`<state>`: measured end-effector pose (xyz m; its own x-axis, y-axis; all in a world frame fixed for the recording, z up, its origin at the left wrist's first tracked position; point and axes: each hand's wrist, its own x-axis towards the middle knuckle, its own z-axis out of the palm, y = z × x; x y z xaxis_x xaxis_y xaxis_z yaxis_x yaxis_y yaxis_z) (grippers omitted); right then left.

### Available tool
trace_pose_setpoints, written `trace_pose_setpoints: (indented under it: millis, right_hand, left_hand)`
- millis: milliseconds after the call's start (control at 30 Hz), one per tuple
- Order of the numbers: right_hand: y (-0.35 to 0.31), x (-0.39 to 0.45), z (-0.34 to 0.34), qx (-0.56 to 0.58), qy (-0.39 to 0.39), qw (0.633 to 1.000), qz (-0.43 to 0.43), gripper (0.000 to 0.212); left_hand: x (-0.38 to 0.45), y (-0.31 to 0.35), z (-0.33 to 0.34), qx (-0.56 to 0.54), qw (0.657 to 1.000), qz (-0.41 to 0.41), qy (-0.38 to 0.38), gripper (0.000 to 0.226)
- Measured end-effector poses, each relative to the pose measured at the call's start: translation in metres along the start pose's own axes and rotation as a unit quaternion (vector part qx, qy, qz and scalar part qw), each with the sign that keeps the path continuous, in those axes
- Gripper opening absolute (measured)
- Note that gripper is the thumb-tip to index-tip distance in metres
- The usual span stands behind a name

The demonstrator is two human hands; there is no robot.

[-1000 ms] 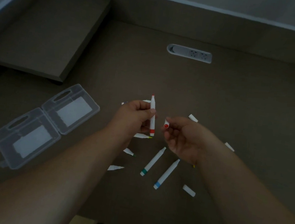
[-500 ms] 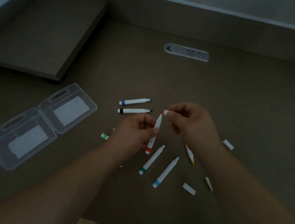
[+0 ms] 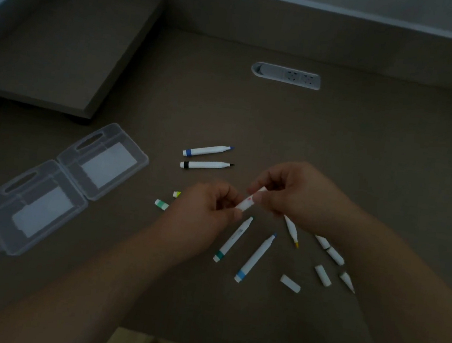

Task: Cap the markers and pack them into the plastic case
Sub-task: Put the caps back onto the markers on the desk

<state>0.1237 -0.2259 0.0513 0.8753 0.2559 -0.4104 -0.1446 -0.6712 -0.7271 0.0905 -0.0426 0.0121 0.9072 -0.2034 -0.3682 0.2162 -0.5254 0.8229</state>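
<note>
My left hand grips the white red marker by its barrel. My right hand pinches the white cap at the marker's tip end; cap and marker meet between my fingers. The clear plastic case lies open and empty at the left. Uncapped markers lie on the desk: a blue one and a black one above my hands, a teal one, a light-blue one and a yellow one below. Several loose white caps lie at the lower right.
A raised shelf board takes the back left. A socket strip is set into the brown desk at the back. Two marker ends, yellow-green and green, show left of my left hand. The desk's front edge runs along the bottom.
My right hand has brought the cap from beside the marker onto its tip. My left hand has tilted the red marker and lowered it toward the desk.
</note>
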Motion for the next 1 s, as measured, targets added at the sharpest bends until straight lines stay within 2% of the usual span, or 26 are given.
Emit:
trace_pose_setpoints:
  millis: [133, 367, 467, 533, 600, 667, 800, 867, 1000]
  right_hand:
    - [0.005, -0.005, 0.011, 0.051, -0.007, 0.999, 0.006, 0.007]
    - [0.013, -0.006, 0.032, 0.051, -0.035, 0.998, 0.025, 0.010]
    - [0.016, -0.006, 0.029, 0.093, -0.014, 0.995, 0.011, 0.023]
    - [0.022, -0.008, 0.024, 0.132, 0.034, 0.990, 0.024, 0.031]
    - [0.030, -0.012, 0.021, 0.146, 0.086, 0.985, 0.045, 0.027]
    - [0.039, -0.015, 0.023, 0.137, 0.104, 0.983, 0.067, 0.018]
    - [0.051, -0.021, 0.035, 0.129, 0.135, 0.978, 0.097, 0.009]
    - [0.054, -0.024, 0.042, 0.123, 0.153, 0.975, 0.106, 0.008]
    - [0.055, -0.027, 0.049, 0.114, 0.154, 0.975, 0.115, 0.010]
  left_hand:
    - [-0.009, -0.004, 0.001, 0.007, 1.000, 0.000, 0.006, 0.010]
    - [-0.019, -0.012, 0.001, 0.027, 0.999, -0.020, -0.009, 0.014]
    - [-0.015, -0.010, -0.008, 0.076, 0.997, -0.027, -0.003, 0.012]
    - [-0.015, -0.011, -0.018, 0.122, 0.992, -0.030, 0.006, 0.012]
    - [-0.017, -0.018, -0.032, 0.182, 0.983, -0.029, 0.024, 0.014]
    - [-0.021, -0.030, -0.047, 0.255, 0.966, -0.042, 0.029, 0.017]
    - [-0.026, -0.054, -0.070, 0.384, 0.921, -0.065, -0.021, 0.027]
    - [-0.029, -0.064, -0.073, 0.421, 0.904, -0.059, -0.047, 0.026]
    - [-0.030, -0.082, -0.070, 0.461, 0.886, -0.039, -0.032, 0.024]
